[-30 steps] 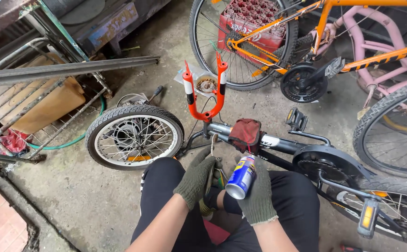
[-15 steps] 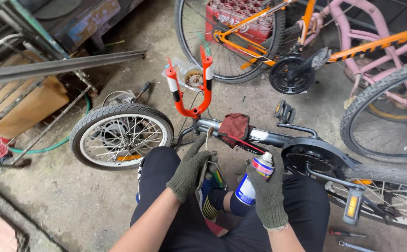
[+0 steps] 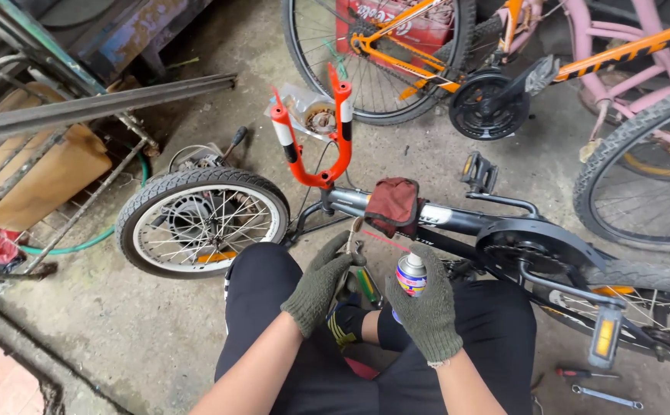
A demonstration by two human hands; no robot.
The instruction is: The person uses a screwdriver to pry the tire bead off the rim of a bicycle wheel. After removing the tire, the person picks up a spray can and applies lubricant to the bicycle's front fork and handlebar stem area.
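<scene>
Spray can (image 3: pixel 410 275) in right hand (image 3: pixel 429 311); stained concrete floor (image 3: pixel 104 323).

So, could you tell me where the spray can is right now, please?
In the head view, the spray can is low and centre-right, gripped upright in the gloved right hand, just below the dark red cloth draped over the bike frame.

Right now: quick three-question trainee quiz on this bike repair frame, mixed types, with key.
1. True or false: the right gloved hand holds a spray can with a white cap.
2. What does the left gloved hand pinch: A a small metal part, B a pedal, C a hose?
3. What lies draped on the small bike's dark frame tube?

Key: 1 true. 2 A. 3 a dark red cloth.
</scene>
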